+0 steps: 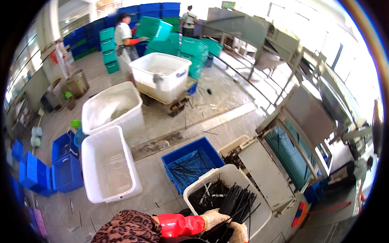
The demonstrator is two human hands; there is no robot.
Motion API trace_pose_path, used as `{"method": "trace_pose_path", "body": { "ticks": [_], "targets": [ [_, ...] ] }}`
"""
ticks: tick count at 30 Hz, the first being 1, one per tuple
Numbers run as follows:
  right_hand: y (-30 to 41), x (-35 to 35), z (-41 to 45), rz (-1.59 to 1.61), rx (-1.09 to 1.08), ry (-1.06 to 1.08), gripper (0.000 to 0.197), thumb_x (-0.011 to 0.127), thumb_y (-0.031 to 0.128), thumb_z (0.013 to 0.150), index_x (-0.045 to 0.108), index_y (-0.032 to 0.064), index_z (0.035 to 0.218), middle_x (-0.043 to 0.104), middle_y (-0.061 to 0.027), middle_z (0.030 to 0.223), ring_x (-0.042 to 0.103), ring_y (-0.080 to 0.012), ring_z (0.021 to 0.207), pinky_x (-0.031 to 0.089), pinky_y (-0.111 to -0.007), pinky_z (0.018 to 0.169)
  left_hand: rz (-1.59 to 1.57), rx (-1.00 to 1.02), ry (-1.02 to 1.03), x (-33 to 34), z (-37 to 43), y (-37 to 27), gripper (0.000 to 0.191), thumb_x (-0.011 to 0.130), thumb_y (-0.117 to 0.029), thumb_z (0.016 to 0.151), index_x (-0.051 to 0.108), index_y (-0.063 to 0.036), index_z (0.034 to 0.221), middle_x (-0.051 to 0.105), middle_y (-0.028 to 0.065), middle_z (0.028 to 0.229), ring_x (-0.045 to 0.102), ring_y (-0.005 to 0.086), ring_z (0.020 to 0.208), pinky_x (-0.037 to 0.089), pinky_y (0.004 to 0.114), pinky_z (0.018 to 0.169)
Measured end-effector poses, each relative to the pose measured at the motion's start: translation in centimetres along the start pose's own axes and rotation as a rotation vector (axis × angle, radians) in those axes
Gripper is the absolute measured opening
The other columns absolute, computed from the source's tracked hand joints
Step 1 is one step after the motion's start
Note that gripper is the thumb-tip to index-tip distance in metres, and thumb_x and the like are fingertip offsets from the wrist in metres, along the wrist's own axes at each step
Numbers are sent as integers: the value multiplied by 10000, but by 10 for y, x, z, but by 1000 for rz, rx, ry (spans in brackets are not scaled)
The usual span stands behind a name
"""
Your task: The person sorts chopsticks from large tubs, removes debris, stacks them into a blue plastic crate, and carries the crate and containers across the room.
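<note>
My left hand [215,217], in a pale knit glove below a shiny red oversleeve, grips a bundle of thin black strips [236,200]. Close beside it, my right hand [238,232] in a similar glove is closed around the lower part of that bundle; the frame's bottom edge cuts it off. Both hands are over a white plastic tub [265,209]. More dark strips and a few pale pieces [209,191] lie inside the tub. What exactly the strips are made of cannot be told.
A blue crate [194,152] with scattered strips stands just beyond the tub. Large white bins [136,182] holding liquid are to the left. A metal machine [267,170] stands at right. Farther off, a person [125,36] handles a green crate [150,29]. Loose strips litter the tiled floor [146,194].
</note>
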State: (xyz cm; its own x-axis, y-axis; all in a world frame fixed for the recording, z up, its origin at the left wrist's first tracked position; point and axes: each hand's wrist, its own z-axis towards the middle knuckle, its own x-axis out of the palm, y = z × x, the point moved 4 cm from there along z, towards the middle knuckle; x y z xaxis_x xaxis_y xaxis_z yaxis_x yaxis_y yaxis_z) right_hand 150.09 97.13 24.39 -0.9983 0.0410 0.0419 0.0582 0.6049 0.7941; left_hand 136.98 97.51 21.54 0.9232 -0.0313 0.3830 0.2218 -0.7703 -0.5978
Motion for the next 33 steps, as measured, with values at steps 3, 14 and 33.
{"method": "trace_pose_path", "body": {
  "ticks": [3, 14, 33],
  "targets": [
    [1, 13, -45, -426, -353, 92, 178, 480, 130, 679, 588, 0, 735, 569, -71, 697, 521, -187, 643, 406, -270, 569, -163, 135, -58, -5, -71, 7, 374, 600, -157, 619, 537, 2, 952, 563, 95, 881, 524, 168, 783, 416, 255, 703],
    [-50, 97, -150, -657, -294, 261, 266, 552, -36, 483, 577, 75, 723, 560, -161, 700, 523, -364, 736, 430, -354, 660, -327, 67, -354, -62, -183, 102, 280, 624, -170, 662, 572, 21, 861, 590, 75, 771, 557, 154, 628, 445, 265, 592],
    [-303, 435, -417, -1256, -1152, 1176, 40, 509, 20, 600, 520, 14, 637, 544, -115, 583, 544, -199, 572, 412, -293, 510, -668, 537, -723, -333, -551, 367, 347, 595, -194, 599, 564, 14, 875, 575, 85, 745, 533, 162, 679, 430, 274, 632]
  ]
}}
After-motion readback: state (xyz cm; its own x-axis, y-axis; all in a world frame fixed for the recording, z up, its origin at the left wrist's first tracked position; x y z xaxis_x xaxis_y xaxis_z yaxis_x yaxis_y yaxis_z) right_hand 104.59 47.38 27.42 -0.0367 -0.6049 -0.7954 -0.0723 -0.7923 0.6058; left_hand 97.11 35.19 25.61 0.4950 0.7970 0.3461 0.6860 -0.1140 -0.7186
